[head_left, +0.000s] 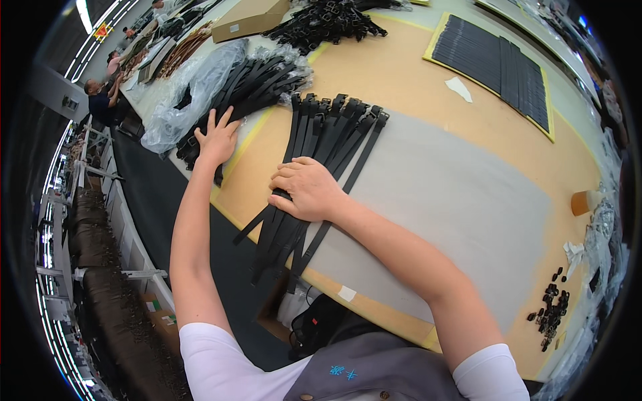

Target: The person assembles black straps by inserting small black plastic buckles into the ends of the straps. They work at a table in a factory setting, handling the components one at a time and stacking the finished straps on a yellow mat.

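A bunch of black belts (pixel 338 130) with black buckles at the far end lies fanned across the table in front of me. My right hand (pixel 307 190) is wrapped over the middle of the bunch, and the loose strap ends hang past the table's near edge. To the left, my left hand (pixel 217 138) rests with spread fingers at the edge of a second heap of black belts (pixel 257 83). Clear plastic wrapping (pixel 190 100) lies crumpled along and partly over that heap. What is under the left palm is hidden.
The tan table board (pixel 394 63) carries a grey sheet (pixel 441 200). Farther back are another belt pile (pixel 328 23), a cardboard box (pixel 251 19) and a panel of flat black straps (pixel 495 63). Small black parts (pixel 552 307) and an amber cup (pixel 585 202) stand right. People work far left.
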The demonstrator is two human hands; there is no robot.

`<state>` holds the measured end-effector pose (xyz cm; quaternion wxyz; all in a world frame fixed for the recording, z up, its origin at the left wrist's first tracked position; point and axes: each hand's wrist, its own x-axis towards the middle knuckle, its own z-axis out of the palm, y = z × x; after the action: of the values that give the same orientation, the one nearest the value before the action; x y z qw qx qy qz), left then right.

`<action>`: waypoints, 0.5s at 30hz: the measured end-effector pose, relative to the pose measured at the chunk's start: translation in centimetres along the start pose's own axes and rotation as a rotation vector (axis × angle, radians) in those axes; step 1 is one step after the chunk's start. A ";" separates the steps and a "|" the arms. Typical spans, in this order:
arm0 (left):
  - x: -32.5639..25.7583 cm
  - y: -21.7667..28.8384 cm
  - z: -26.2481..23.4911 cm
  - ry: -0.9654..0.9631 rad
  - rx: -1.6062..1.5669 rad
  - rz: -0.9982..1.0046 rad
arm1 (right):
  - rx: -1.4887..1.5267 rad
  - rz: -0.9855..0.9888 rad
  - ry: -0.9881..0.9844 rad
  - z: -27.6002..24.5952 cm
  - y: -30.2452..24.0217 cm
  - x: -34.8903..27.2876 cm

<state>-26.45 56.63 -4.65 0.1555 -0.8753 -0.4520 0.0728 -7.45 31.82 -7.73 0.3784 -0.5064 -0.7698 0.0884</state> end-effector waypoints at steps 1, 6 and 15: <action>-0.9 0.8 -1.0 0.037 0.022 -0.010 | 0.013 -0.011 0.029 0.1 0.1 0.0; -5.9 4.0 -2.7 0.278 -0.185 0.100 | 0.229 0.046 -0.105 -0.8 0.4 0.8; -17.9 17.0 -10.1 -0.022 -0.412 0.401 | 0.723 0.605 0.302 -19.1 6.1 -8.8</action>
<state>-21.03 30.72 -1.11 -0.0481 -0.9595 -0.2769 0.0183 11.51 22.49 -1.92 0.5946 -0.5506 -0.4447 0.3814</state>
